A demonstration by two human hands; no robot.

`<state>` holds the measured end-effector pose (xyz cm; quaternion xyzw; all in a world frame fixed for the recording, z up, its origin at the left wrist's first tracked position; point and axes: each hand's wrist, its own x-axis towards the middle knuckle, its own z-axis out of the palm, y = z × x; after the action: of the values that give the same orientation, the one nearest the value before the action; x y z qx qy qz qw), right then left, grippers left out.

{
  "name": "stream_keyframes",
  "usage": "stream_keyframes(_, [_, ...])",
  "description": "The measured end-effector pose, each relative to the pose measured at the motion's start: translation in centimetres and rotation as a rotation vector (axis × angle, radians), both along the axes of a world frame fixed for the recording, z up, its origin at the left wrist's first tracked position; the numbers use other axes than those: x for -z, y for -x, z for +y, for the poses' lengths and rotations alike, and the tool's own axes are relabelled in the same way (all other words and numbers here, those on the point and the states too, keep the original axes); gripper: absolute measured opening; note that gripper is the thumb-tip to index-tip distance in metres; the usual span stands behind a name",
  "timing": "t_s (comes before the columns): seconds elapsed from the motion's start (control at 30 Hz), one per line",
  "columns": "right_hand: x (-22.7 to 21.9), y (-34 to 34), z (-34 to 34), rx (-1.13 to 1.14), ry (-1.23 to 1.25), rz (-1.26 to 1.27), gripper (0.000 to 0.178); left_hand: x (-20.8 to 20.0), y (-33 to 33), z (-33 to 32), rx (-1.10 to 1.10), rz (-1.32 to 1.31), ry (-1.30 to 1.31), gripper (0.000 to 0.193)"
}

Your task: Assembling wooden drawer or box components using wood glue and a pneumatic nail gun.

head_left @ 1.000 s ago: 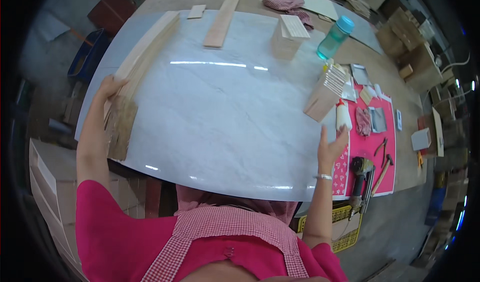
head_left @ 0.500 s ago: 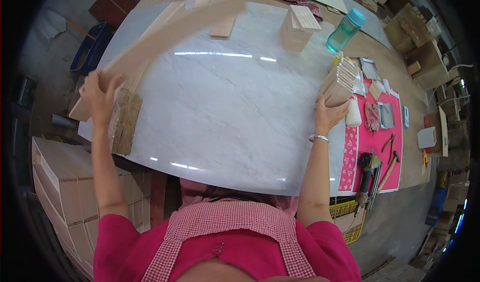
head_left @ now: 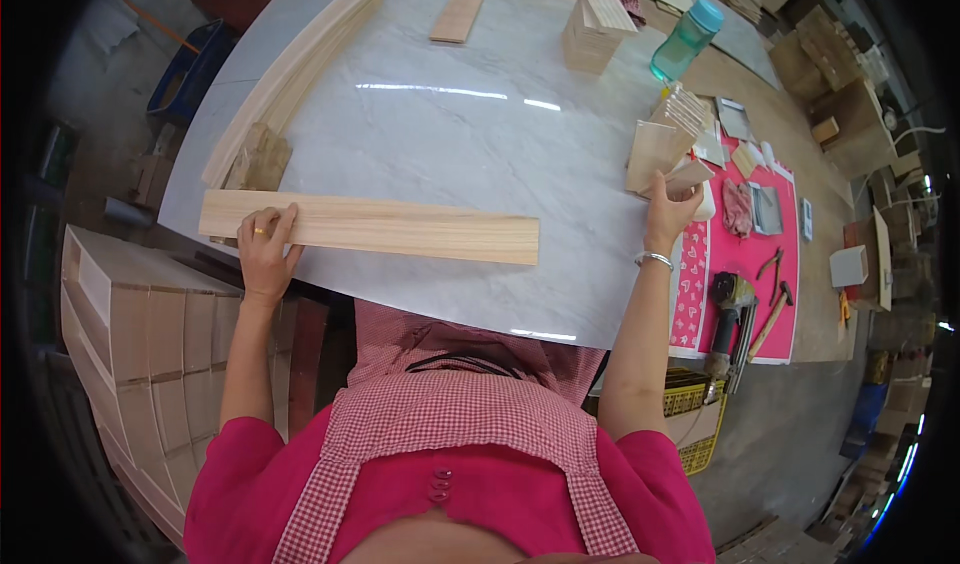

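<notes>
Near the front of the marble-look tabletop [head_left: 440, 154], a long pale wooden board [head_left: 420, 231] lies crosswise. My left hand [head_left: 268, 249] grips it close to its left end, fingers on top and thumb at the near edge. On the right, my right hand [head_left: 670, 209] is closed round a small wooden piece [head_left: 688, 176]. Just beyond that hand are a small upright wooden panel [head_left: 652, 149] and a stack of small slats [head_left: 687, 110]. A rough wooden block [head_left: 258, 159] stands beyond the board's left end, beside several long boards [head_left: 300, 79].
A second stack of small panels [head_left: 595, 39] and a teal bottle [head_left: 688, 42] stand at the back right. On a pink mat [head_left: 735, 254] lie a power tool [head_left: 732, 314], a hammer [head_left: 772, 319] and a cloth [head_left: 737, 209]. Wooden boxes [head_left: 150, 364] are piled at the lower left.
My left hand has brought the long board from the far left down across the front of the table. My right hand now holds a small wooden piece beside the slat stack.
</notes>
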<state>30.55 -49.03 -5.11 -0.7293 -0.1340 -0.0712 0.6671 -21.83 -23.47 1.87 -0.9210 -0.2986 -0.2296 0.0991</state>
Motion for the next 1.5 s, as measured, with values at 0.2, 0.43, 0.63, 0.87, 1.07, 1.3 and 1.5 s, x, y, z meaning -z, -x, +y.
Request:
stream_keyframes(0.2, [0.3, 1.6, -2.6, -0.159, -0.536, 0.197, 0.047, -3.7, -1.1, -2.2, 0.015, 0.110, 0.129, 0.067])
stream_keyframes(0.43, [-4.7, 9.1, -5.4, -0.279, -0.391, 0.199, 0.036, -3.2, -7.5, -6.0, 0.345, 0.030, 0.374, 0.069])
stream_keyframes(0.63, [-3.5, 15.8, -5.4, -0.571, -0.083, 0.233, 0.034, -0.6, -22.9, -15.9, 0.512, -0.552, 1.671, 0.058])
stream_keyframes(0.87, [-2.9, 19.9, -8.6, -0.629, 0.111, 0.230, 0.051, 1.5, -24.4, -20.4, 0.652, -0.491, 0.631, 0.026])
stream_keyframes(1.07, [-3.3, 21.4, -8.6, -0.727, -0.055, 0.310, 0.055, 2.1, -24.8, -20.2, 0.768, -0.341, 0.371, 0.045])
stream_keyframes(1.3, [-3.4, 20.6, -7.7, -0.456, 0.008, 0.356, 0.054, 2.2, -23.2, -19.6, 0.831, -0.084, 0.553, 0.064])
stream_keyframes(1.5, [-3.7, 20.1, -9.1, -0.407, 0.171, 0.318, 0.046, 0.5, -21.3, -10.6, 0.245, 0.228, 0.380, 0.074])
